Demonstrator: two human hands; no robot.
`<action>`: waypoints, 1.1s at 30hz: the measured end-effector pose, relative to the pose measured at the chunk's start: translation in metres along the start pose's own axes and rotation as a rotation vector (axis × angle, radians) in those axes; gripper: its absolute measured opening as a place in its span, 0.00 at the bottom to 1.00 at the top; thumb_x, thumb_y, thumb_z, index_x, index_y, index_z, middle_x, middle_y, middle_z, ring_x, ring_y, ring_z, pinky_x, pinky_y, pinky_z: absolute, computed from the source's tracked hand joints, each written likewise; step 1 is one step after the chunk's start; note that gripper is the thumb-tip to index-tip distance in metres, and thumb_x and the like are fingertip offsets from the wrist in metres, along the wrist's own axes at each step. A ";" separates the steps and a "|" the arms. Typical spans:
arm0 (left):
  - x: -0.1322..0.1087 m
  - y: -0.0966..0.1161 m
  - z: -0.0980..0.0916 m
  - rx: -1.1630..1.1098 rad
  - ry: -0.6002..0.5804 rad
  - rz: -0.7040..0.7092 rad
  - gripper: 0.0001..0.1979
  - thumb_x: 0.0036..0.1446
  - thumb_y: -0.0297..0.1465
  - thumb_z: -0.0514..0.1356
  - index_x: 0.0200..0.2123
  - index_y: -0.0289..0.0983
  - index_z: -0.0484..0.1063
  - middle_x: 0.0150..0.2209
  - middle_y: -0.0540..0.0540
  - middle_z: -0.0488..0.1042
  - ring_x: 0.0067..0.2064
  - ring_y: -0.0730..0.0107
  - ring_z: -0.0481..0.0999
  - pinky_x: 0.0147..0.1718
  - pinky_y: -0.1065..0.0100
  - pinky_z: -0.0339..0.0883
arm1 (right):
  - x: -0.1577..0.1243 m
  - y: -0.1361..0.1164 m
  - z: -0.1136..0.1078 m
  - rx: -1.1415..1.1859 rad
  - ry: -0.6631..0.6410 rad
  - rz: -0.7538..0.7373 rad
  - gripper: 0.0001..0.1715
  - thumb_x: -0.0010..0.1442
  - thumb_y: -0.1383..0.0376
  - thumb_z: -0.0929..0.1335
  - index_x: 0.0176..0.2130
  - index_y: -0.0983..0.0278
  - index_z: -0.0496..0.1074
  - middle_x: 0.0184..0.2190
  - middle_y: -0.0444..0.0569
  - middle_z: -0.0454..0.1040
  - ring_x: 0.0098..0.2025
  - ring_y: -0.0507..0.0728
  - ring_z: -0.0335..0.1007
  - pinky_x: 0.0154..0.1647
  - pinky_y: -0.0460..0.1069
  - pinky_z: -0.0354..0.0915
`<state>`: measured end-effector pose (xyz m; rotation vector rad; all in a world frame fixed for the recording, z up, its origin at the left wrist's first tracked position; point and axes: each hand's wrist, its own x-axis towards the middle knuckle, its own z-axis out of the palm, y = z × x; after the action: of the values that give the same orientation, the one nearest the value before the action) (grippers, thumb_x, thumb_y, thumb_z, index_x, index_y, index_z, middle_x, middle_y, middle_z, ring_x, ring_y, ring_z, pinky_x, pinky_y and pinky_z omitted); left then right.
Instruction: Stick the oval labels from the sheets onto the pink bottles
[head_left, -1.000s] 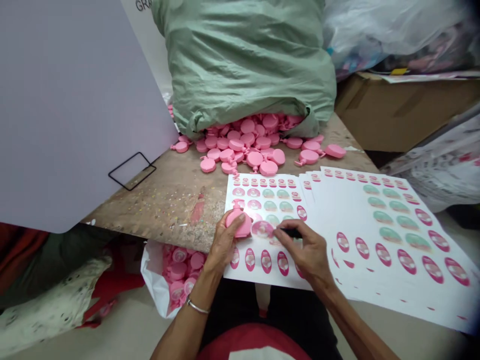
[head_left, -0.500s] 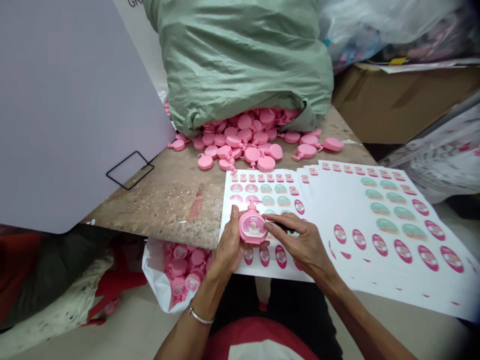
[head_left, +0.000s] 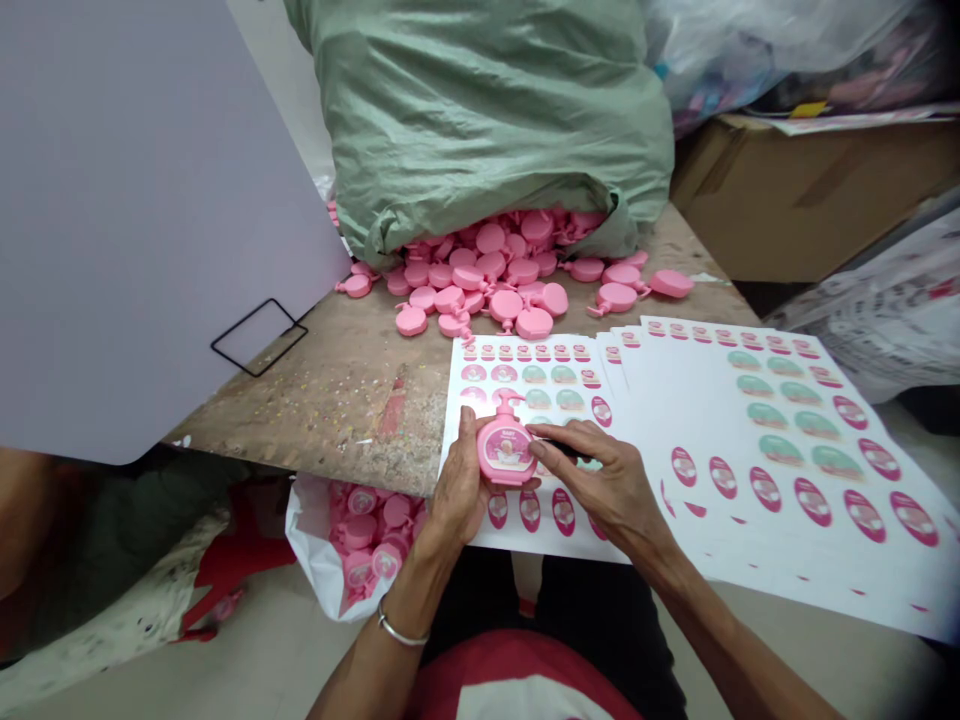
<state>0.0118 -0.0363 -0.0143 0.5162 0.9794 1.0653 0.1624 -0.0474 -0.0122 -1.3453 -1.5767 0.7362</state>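
A small pink toy pump bottle [head_left: 507, 462] stands upright in my left hand [head_left: 459, 482], whose fingers wrap its left side and underside. On its front is a round printed label. My right hand [head_left: 600, 475] is closed on a slim black-handled tool [head_left: 566, 448]; its tip is hidden, so I cannot tell its kind. The right thumb and fingertips touch the bottle's right edge by the label. Beneath both hands lies a sticker sheet [head_left: 463, 425] with rows of pink and green labels.
More sticker sheets [head_left: 675, 400] lie fanned to the right. Pink bottles [head_left: 506, 305] spill from a green sack [head_left: 495, 110] at the back. A white bag [head_left: 306, 530] of labelled bottles hangs below the table edge. A grey panel [head_left: 150, 200] stands left, a cardboard box [head_left: 817, 200] right.
The camera view shifts slightly. Both hands stay on the bottle in nearly the same pose, the right hand keeping its tool at the label's edge.
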 end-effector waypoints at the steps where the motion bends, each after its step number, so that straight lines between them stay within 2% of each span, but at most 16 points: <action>1: 0.000 0.000 0.000 -0.003 -0.001 -0.003 0.29 0.59 0.52 0.51 0.46 0.34 0.74 0.40 0.40 0.78 0.42 0.61 0.78 0.33 0.66 0.77 | 0.000 0.000 0.000 0.000 0.002 0.001 0.13 0.58 0.55 0.70 0.40 0.58 0.79 0.29 0.47 0.76 0.33 0.56 0.67 0.34 0.52 0.64; 6: -0.002 0.004 0.001 0.004 -0.038 -0.002 0.30 0.58 0.53 0.51 0.46 0.33 0.73 0.39 0.40 0.77 0.39 0.63 0.78 0.34 0.65 0.76 | 0.001 -0.002 -0.001 -0.026 0.008 -0.030 0.14 0.59 0.55 0.69 0.40 0.59 0.78 0.27 0.47 0.75 0.31 0.55 0.66 0.33 0.51 0.63; 8: -0.005 0.005 0.001 0.068 -0.093 0.044 0.27 0.56 0.51 0.56 0.47 0.34 0.73 0.39 0.42 0.76 0.38 0.66 0.77 0.35 0.67 0.75 | 0.001 -0.003 -0.003 -0.121 0.021 -0.073 0.15 0.60 0.54 0.67 0.40 0.59 0.78 0.27 0.47 0.75 0.31 0.55 0.66 0.34 0.52 0.62; 10: -0.007 0.005 0.000 0.196 -0.093 0.127 0.23 0.53 0.46 0.62 0.46 0.35 0.72 0.38 0.45 0.76 0.36 0.69 0.76 0.36 0.70 0.72 | 0.000 -0.004 -0.002 -0.322 0.065 -0.111 0.17 0.59 0.52 0.67 0.39 0.60 0.78 0.27 0.49 0.76 0.32 0.57 0.68 0.37 0.54 0.60; 13: -0.010 -0.001 0.001 0.412 0.045 0.250 0.19 0.55 0.44 0.61 0.43 0.36 0.72 0.36 0.46 0.74 0.36 0.69 0.74 0.37 0.70 0.70 | -0.004 -0.005 0.006 -0.559 0.176 -0.114 0.26 0.55 0.47 0.68 0.44 0.63 0.75 0.34 0.54 0.78 0.37 0.63 0.71 0.41 0.58 0.59; 15: -0.010 -0.007 0.000 0.498 0.156 0.297 0.19 0.58 0.46 0.56 0.41 0.37 0.72 0.37 0.45 0.74 0.40 0.65 0.74 0.40 0.68 0.69 | -0.003 -0.004 0.015 -0.500 0.174 -0.087 0.34 0.54 0.45 0.68 0.51 0.64 0.69 0.43 0.57 0.76 0.42 0.65 0.70 0.43 0.58 0.61; 17: -0.006 -0.009 -0.008 0.531 0.234 0.308 0.21 0.59 0.48 0.53 0.40 0.37 0.73 0.37 0.43 0.75 0.41 0.62 0.74 0.40 0.67 0.68 | 0.006 0.003 0.023 -0.395 0.120 -0.040 0.36 0.55 0.46 0.67 0.56 0.64 0.64 0.49 0.58 0.73 0.46 0.65 0.69 0.44 0.57 0.63; 19: 0.004 -0.005 -0.026 0.574 0.308 0.309 0.21 0.59 0.48 0.52 0.39 0.37 0.72 0.34 0.44 0.75 0.38 0.62 0.74 0.37 0.66 0.68 | 0.029 0.015 0.024 -0.368 0.077 0.027 0.34 0.57 0.46 0.66 0.55 0.63 0.63 0.50 0.57 0.72 0.48 0.64 0.68 0.46 0.57 0.64; 21: 0.019 0.007 -0.054 0.710 0.433 0.373 0.20 0.58 0.47 0.53 0.36 0.36 0.72 0.30 0.46 0.74 0.33 0.64 0.73 0.34 0.66 0.67 | 0.064 0.032 0.019 -0.418 0.077 0.104 0.32 0.57 0.46 0.65 0.53 0.63 0.65 0.49 0.57 0.72 0.49 0.64 0.68 0.47 0.58 0.63; 23: 0.037 0.023 -0.082 0.877 0.580 0.520 0.21 0.57 0.47 0.53 0.35 0.35 0.73 0.31 0.44 0.74 0.35 0.62 0.73 0.36 0.64 0.66 | 0.106 0.049 0.013 -0.538 0.157 0.186 0.36 0.55 0.46 0.67 0.55 0.64 0.63 0.50 0.58 0.72 0.52 0.66 0.66 0.48 0.58 0.62; 24: 0.044 0.031 -0.094 0.975 0.635 0.544 0.21 0.58 0.46 0.52 0.36 0.35 0.74 0.31 0.43 0.74 0.35 0.60 0.73 0.37 0.62 0.66 | 0.127 0.056 0.012 -0.612 0.178 0.239 0.39 0.53 0.46 0.68 0.55 0.66 0.62 0.51 0.61 0.71 0.53 0.68 0.65 0.49 0.59 0.61; 26: 0.055 0.045 -0.108 1.216 0.721 0.614 0.21 0.58 0.45 0.53 0.39 0.34 0.75 0.36 0.39 0.75 0.41 0.53 0.72 0.42 0.56 0.65 | 0.161 0.067 0.013 -0.723 0.161 0.290 0.38 0.52 0.46 0.68 0.53 0.69 0.64 0.51 0.64 0.70 0.55 0.70 0.63 0.50 0.61 0.60; 28: 0.058 0.052 -0.107 1.365 0.788 0.750 0.20 0.56 0.42 0.55 0.43 0.33 0.75 0.45 0.34 0.72 0.49 0.47 0.69 0.48 0.49 0.61 | 0.180 0.074 0.016 -0.760 0.137 0.299 0.35 0.53 0.46 0.68 0.49 0.69 0.67 0.49 0.66 0.71 0.54 0.71 0.63 0.50 0.62 0.59; 29: 0.059 0.053 -0.102 1.365 0.781 0.835 0.20 0.56 0.41 0.55 0.44 0.33 0.74 0.48 0.33 0.71 0.51 0.47 0.67 0.50 0.48 0.60 | 0.183 0.075 0.018 -0.761 0.133 0.295 0.33 0.53 0.47 0.68 0.47 0.69 0.67 0.48 0.66 0.71 0.54 0.71 0.64 0.50 0.62 0.59; 31: 0.060 0.050 -0.084 1.216 0.653 0.912 0.17 0.58 0.39 0.54 0.44 0.33 0.74 0.47 0.35 0.71 0.50 0.52 0.69 0.51 0.52 0.62 | 0.178 0.073 0.021 -0.764 0.133 0.289 0.32 0.53 0.47 0.68 0.47 0.70 0.68 0.47 0.65 0.72 0.53 0.70 0.65 0.50 0.61 0.59; 33: 0.064 0.042 -0.061 0.953 0.430 0.803 0.15 0.59 0.38 0.54 0.41 0.35 0.73 0.42 0.38 0.74 0.45 0.59 0.73 0.46 0.58 0.66 | 0.159 0.066 0.025 -0.730 0.140 0.246 0.34 0.52 0.47 0.68 0.48 0.69 0.67 0.46 0.63 0.73 0.52 0.69 0.66 0.49 0.60 0.61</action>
<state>-0.0519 0.0338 -0.0385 1.6015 1.7361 1.3985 0.1685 0.1241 -0.0395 -2.0931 -1.6486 0.1807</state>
